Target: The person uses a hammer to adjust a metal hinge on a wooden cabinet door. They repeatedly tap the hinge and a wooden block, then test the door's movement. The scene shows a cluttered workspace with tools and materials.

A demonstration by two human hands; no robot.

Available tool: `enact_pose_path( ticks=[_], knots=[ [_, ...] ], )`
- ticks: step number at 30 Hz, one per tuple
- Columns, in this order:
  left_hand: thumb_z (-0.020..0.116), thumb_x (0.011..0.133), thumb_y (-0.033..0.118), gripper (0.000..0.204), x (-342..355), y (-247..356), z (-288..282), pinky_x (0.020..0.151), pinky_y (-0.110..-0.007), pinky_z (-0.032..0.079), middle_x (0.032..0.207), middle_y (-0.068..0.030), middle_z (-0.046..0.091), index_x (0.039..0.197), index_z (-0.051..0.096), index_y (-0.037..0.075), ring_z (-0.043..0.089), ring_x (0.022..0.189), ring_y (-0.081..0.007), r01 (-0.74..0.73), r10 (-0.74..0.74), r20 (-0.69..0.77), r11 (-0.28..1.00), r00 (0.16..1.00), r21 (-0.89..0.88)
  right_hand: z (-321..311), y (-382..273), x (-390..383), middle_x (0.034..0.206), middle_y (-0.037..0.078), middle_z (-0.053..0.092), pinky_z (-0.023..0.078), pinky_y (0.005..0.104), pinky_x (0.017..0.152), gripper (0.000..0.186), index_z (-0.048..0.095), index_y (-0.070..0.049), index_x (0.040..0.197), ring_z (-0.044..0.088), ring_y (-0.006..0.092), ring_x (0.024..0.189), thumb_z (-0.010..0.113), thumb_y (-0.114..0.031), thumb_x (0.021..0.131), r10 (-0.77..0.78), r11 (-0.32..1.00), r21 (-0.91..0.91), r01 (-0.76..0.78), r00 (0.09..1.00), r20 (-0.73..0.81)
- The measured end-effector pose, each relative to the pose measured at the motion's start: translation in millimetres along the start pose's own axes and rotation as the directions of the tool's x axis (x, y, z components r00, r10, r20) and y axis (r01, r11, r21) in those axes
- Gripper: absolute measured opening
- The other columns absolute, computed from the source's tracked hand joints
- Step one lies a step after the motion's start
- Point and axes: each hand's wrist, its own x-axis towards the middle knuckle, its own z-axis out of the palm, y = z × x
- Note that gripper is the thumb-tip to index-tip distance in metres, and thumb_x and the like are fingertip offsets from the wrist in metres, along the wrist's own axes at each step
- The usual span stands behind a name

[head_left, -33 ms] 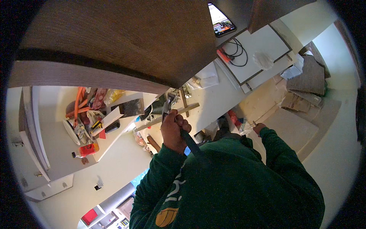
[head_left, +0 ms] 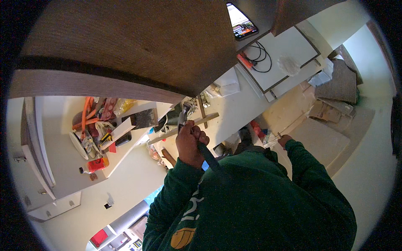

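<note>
In front of my chest, my left hand (head_left: pixel 191 144) is wrapped round a hammer (head_left: pixel 212 159). Its metal head points up and away, and its dark handle runs back toward my green sweater. Farther right and lower, my right hand (head_left: pixel 285 141) is closed, with a short thin tip (head_left: pixel 279 135) sticking out of the fingers; its kind is too small to make out. Just beyond the left hand lie wooden strips (head_left: pixel 202 113) and small metal hardware (head_left: pixel 205 99). A large dark wood panel (head_left: pixel 138 37) fills the upper left, close to the hammer's head.
On the left shelf lie an orange hose (head_left: pixel 85 113), a red bottle (head_left: pixel 97 164) and mixed tools. A lit phone (head_left: pixel 242 23) rests at the top. A white panel (head_left: pixel 289 50) carries a black cable (head_left: pixel 268 62). Cardboard pieces (head_left: pixel 337 83) are stacked at the right.
</note>
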Motion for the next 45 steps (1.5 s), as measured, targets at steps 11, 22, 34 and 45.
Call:
enact_pose_path(
  ticks=[11, 22, 34, 45],
  knots=[
    [0.047, 0.095, 0.017, 0.014, 18.7, -8.3, 26.3, 0.044, -0.031, 0.038, 0.06, -0.0013, 0.04, 0.083, 0.044, 0.011, 0.042, 0.047, -0.0145, -0.031, 0.035, -0.029, 0.993, 0.999, 0.112, -2.6, -18.2, 9.8, 0.069, 0.019, 0.066, 0.056, 0.0404, 0.056, 0.035, 0.065, 0.004, 0.092, 0.066, 0.0268, 0.056, 0.059, -0.029, 0.084, -0.09, 0.992, 0.087, 0.087, 0.995, 0.03],
    [0.047, 0.092, 0.018, 0.015, 23.0, -7.6, 20.8, 0.04, -0.03, 0.037, 0.056, -0.0013, 0.039, 0.079, 0.042, 0.012, 0.041, 0.043, -0.0147, -0.079, 0.095, -0.113, 0.986, 0.989, 0.144, -15.4, -27.0, -4.2, 0.07, 0.02, 0.066, 0.058, 0.0415, 0.061, 0.037, 0.063, 0.005, 0.09, 0.067, 0.029, 0.058, 0.051, -0.029, 0.087, 0.041, 0.996, 0.072, -0.047, 0.996, 0.083],
    [0.046, 0.095, 0.017, 0.018, 15.4, -7.4, 22.7, 0.035, -0.032, 0.037, 0.054, -0.0015, 0.039, 0.079, 0.041, 0.011, 0.042, 0.038, -0.0158, -0.166, 0.202, -0.124, 0.953, 0.971, 0.255, -13.9, -30.7, 4.9, 0.068, 0.019, 0.065, 0.057, 0.0407, 0.056, 0.032, 0.062, 0.005, 0.082, 0.066, 0.0277, 0.054, 0.051, -0.024, 0.086, -0.049, 0.998, 0.029, 0.047, 0.994, 0.093],
    [0.045, 0.097, 0.019, 0.018, 10.3, -1.1, 28.8, 0.033, -0.029, 0.038, 0.053, -0.0017, 0.038, 0.083, 0.041, 0.01, 0.042, 0.037, -0.0141, -0.233, 0.276, -0.129, 0.933, 0.952, 0.274, -30.5, -66.4, -9.4, 0.071, 0.02, 0.067, 0.057, 0.041, 0.057, 0.034, 0.063, 0.007, 0.093, 0.067, 0.0275, 0.056, 0.055, -0.026, 0.088, 0.145, 0.97, 0.182, -0.162, 0.984, 0.103]
  ],
)
